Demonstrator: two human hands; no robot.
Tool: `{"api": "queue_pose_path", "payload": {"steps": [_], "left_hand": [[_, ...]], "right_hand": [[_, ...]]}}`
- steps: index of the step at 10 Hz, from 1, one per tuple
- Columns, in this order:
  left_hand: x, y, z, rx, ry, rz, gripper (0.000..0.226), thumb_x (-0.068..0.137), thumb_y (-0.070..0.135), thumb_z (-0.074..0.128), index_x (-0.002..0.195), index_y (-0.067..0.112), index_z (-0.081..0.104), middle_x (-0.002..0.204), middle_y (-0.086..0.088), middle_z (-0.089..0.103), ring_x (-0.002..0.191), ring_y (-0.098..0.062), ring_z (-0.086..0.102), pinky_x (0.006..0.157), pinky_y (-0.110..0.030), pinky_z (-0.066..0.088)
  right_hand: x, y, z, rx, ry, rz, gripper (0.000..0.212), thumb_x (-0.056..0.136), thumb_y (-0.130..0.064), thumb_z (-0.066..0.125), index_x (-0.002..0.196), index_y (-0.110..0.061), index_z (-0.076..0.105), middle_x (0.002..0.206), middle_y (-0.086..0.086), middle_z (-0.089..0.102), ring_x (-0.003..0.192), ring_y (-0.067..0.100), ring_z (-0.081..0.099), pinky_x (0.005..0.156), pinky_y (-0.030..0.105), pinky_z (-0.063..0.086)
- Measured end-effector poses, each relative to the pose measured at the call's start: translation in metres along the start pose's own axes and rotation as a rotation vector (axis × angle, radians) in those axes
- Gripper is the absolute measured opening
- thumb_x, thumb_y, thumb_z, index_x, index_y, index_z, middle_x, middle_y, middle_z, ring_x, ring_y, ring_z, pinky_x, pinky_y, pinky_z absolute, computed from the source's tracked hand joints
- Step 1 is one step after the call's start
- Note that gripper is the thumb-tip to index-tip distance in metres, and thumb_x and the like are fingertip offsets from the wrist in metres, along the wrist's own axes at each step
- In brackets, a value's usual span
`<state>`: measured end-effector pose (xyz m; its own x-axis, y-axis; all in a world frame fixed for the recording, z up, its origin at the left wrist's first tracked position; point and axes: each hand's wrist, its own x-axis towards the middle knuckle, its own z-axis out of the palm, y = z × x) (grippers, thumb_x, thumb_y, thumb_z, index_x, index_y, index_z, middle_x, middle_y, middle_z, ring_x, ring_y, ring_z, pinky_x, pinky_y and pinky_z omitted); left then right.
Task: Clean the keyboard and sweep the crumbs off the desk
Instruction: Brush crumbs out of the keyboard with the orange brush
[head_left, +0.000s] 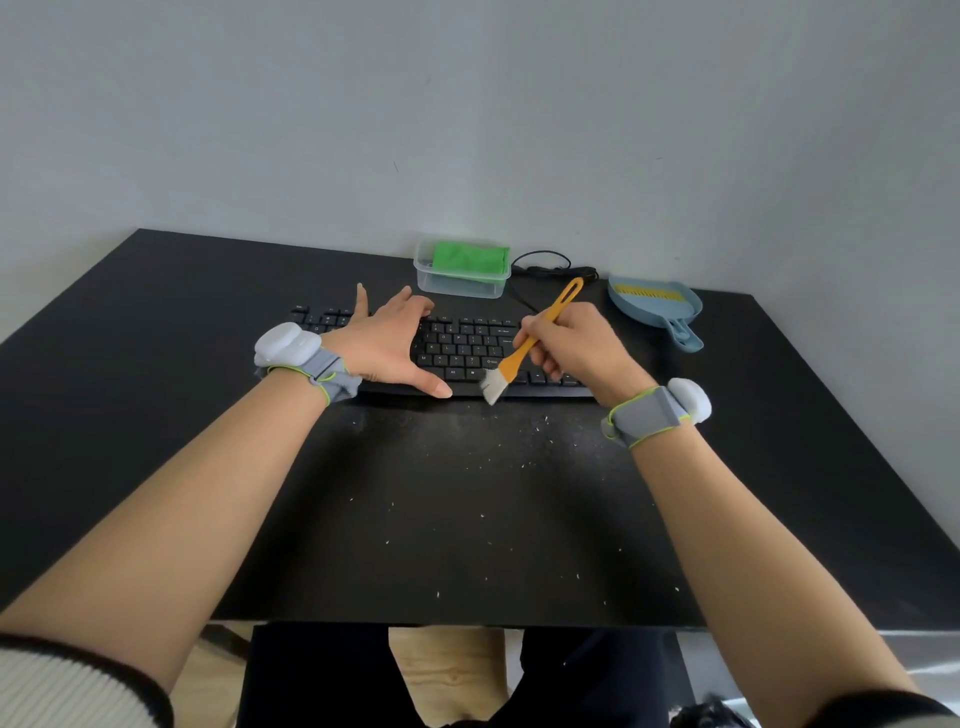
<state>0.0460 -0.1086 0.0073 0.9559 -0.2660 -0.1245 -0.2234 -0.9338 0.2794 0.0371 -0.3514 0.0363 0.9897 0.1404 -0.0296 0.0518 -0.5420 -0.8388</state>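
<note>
Keyboard: black, lying across the middle of the black desk, toward the wall. Its left portion is hidden under the left hand, and its right end is hidden behind the right hand. Key legends are visible as pale marks; a few single letters in the centre rows can be made out, but most are too small to read. No brand name can be read on the keyboard.

Left hand: spread wide, palm down on the keyboard, thumb extended along the near edge. It grips nothing.

Right hand: closed around the orange handle of a brush. The pale bristles point down at the near edge of the keyboard; they are blurred, so contact cannot be confirmed.

Crumbs: pale specks scattered over the desk between the keyboard and the near edge.

Each wrist carries a grey band with a white unit; no markings are legible.

At the back of the desk: a clear container holding a green cloth, a black cable and a blue dustpan with a yellow comb strip. The forearms are cut off by the frame's lower edge.
</note>
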Motion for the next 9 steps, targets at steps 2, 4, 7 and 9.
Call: {"api": "queue_pose_path", "payload": {"steps": [2,4,7,9], "left_hand": [[0.001,0.0,0.0,0.001,-0.001,0.001,0.122,0.064,0.073,0.074,0.152,0.01,0.018,0.16,-0.006,0.024,0.152,-0.019,-0.002,0.114,-0.061,-0.019],[0.0,-0.001,0.001,-0.004,0.002,0.0,0.122,0.063,0.073,0.074,0.152,0.009,0.018,0.16,-0.006,0.024,0.152,-0.019,-0.001,0.114,-0.061,-0.019],[0.004,-0.004,0.001,0.0,-0.002,0.001,0.125,0.061,0.075,0.074,0.152,0.01,0.018,0.161,-0.006,0.023,0.152,-0.019,-0.002,0.113,-0.062,-0.019],[0.004,-0.004,0.002,-0.009,-0.003,0.001,0.124,0.061,0.073,0.075,0.151,0.01,0.019,0.16,-0.006,0.026,0.152,-0.019,-0.002,0.113,-0.061,-0.021]], "right_hand": [[0.001,0.002,-0.002,0.013,0.021,-0.034,0.034,0.101,-0.024,0.051,0.084,-0.006,0.074,0.06,0.002,0.064,0.051,0.011,0.055,0.048,0.021,0.047],[0.006,0.003,-0.023,0.057,0.095,-0.038,0.035,0.102,-0.021,0.05,0.085,-0.002,0.074,0.059,0.004,0.061,0.049,0.011,0.051,0.046,0.02,0.044],[0.007,0.013,-0.023,0.141,0.032,0.011,0.034,0.102,-0.019,0.05,0.081,-0.005,0.072,0.055,0.001,0.057,0.045,0.01,0.048,0.044,0.02,0.041],[0.008,0.021,-0.014,0.075,0.029,0.01,0.035,0.102,-0.02,0.05,0.08,-0.006,0.073,0.058,0.004,0.061,0.047,0.012,0.051,0.045,0.022,0.043]]}}
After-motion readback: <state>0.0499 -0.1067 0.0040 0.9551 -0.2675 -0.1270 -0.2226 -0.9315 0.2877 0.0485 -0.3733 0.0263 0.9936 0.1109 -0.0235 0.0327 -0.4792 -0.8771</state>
